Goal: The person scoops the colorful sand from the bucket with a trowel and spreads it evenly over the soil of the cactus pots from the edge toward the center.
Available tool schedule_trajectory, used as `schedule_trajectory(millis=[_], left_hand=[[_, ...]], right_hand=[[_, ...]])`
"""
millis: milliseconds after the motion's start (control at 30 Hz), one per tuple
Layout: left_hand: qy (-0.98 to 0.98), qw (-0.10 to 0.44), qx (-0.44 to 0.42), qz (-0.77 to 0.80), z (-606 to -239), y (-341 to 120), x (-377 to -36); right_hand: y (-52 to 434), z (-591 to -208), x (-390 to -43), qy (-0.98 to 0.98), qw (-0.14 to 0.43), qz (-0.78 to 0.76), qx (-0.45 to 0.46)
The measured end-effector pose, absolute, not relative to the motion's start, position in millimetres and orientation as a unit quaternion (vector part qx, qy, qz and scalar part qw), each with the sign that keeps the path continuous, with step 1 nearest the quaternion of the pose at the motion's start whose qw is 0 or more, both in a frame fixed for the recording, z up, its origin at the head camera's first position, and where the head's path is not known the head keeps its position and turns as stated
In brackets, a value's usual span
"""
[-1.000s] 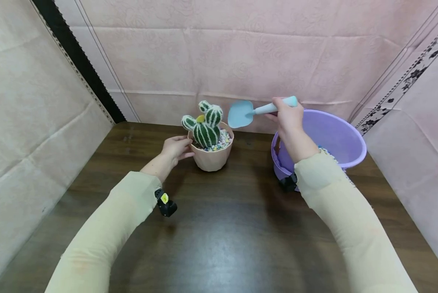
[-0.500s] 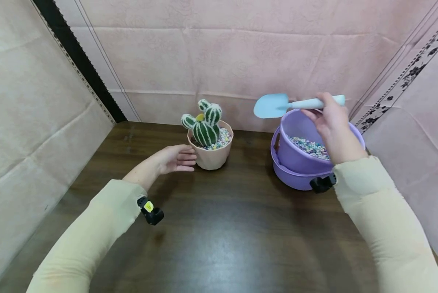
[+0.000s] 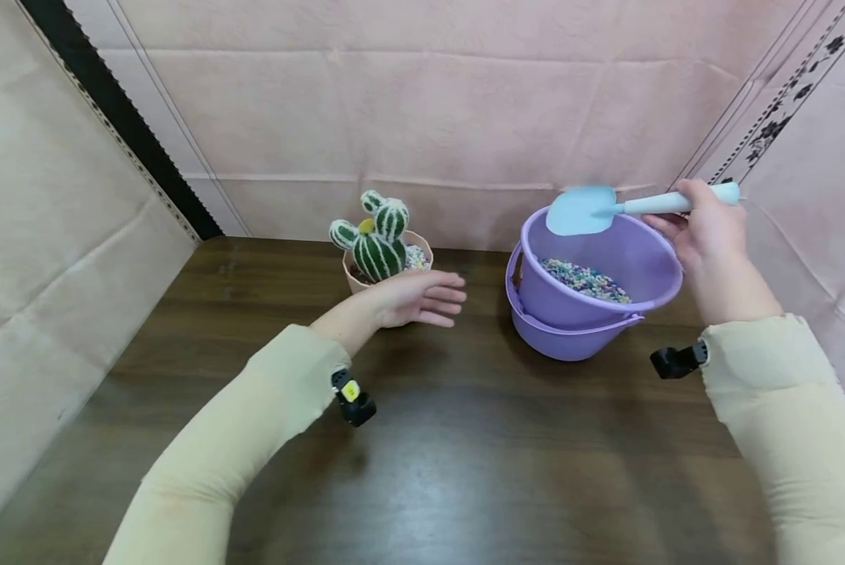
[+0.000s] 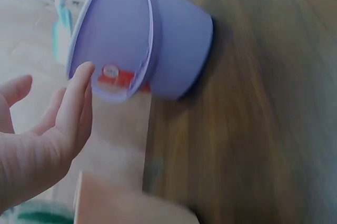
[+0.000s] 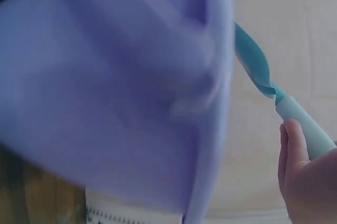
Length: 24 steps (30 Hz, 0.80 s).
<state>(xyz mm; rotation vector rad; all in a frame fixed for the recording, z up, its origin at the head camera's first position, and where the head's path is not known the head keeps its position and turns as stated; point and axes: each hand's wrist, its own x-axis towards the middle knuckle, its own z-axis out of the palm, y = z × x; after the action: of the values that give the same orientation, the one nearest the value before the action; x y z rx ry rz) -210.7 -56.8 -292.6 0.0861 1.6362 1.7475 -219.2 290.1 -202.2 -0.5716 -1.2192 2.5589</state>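
Note:
My right hand (image 3: 708, 227) grips the pale blue handle of a light blue garden trowel (image 3: 583, 210), its blade level over the back of a purple bucket (image 3: 606, 251). Small multicoloured pebbles (image 3: 583, 280) lie inside the bucket, and its handle hangs down around the side. My left hand (image 3: 418, 298) is held out with straight fingers, in front of the potted cactus (image 3: 378, 253), and holds nothing. Green and white, with a yellow flower, the cactus stands in a pale pink pot (image 3: 422, 243) partly hidden by that hand. In the left wrist view the bucket (image 4: 181, 40) lies beyond my fingers.
A dark wooden table (image 3: 429, 455) carries the pot and bucket near its back edge. Pale patterned cloth (image 3: 464, 118) rises behind, with more cloth walls at the left and right.
My right hand has carried the trowel rightward from near the cactus to over the bucket. My left hand has let go of the pot and moved right, in front of it.

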Motion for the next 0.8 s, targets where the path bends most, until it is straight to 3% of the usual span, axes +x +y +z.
schedule_trajectory(millis=[167, 300, 433, 800], left_hand=[[0.615, 0.317, 0.016, 0.721, -290.4, -13.3, -222.5], [0.582, 0.288, -0.008, 0.76, -292.8, 15.1, -233.5], [0.552, 0.267, -0.029, 0.79, -300.2, 36.5, -242.4], [0.524, 0.255, -0.059, 0.811, -297.4, 66.3, -244.0]], right_hand=[[299.9, -213.5, -214.8, -0.61, 0.166, 0.754, -0.179], [307.2, -230.3, -215.0, -0.848, 0.18, 0.474, -0.155], [308.3, -247.8, -218.3, -0.937, 0.176, 0.273, -0.129], [284.8, -253.6, -214.2, -0.934, 0.088, 0.342, -0.057]])
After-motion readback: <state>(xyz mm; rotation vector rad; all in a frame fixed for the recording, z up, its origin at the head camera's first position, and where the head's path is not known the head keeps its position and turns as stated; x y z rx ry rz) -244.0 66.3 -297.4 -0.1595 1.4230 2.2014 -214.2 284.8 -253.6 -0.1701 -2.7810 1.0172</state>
